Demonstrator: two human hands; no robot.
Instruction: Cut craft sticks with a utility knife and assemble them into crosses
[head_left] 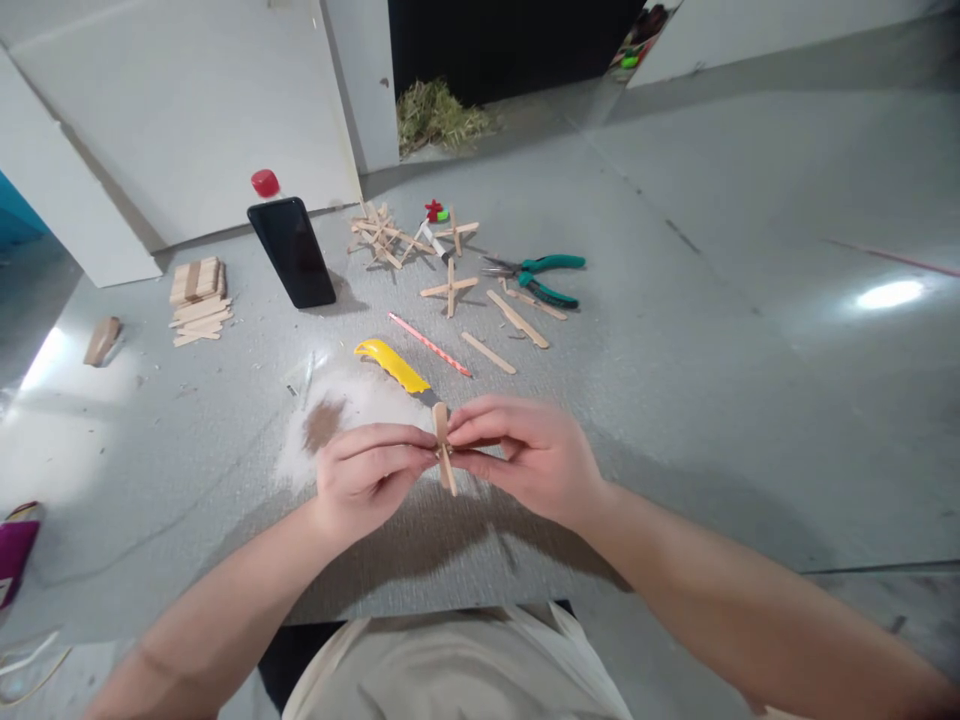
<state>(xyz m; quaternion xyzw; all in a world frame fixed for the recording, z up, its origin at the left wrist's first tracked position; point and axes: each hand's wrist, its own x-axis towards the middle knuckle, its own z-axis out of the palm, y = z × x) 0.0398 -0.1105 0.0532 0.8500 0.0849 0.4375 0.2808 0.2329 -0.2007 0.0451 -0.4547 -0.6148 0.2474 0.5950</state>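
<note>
Between both hands is a small cross of wooden craft sticks [441,425], held just above the near part of the table. My left hand [367,472] pinches it from the left, fingers closed. From the right, my right hand [529,450] grips it between thumb and fingers. The fingertips cover the cross's middle and side arms. Just beyond lies a utility knife with a yellow handle [391,365], its blade end partly behind the cross. A pink patterned pencil [430,344] and a loose craft stick [488,353] rest past the knife.
Green-handled pliers [551,282] lie near more sticks [519,318]. Several stick crosses [450,287] and a pile of them [381,235] sit farther back. A black phone [294,253] leans upright by a red-capped bottle [265,183]. Stacked craft sticks [199,282] are at left.
</note>
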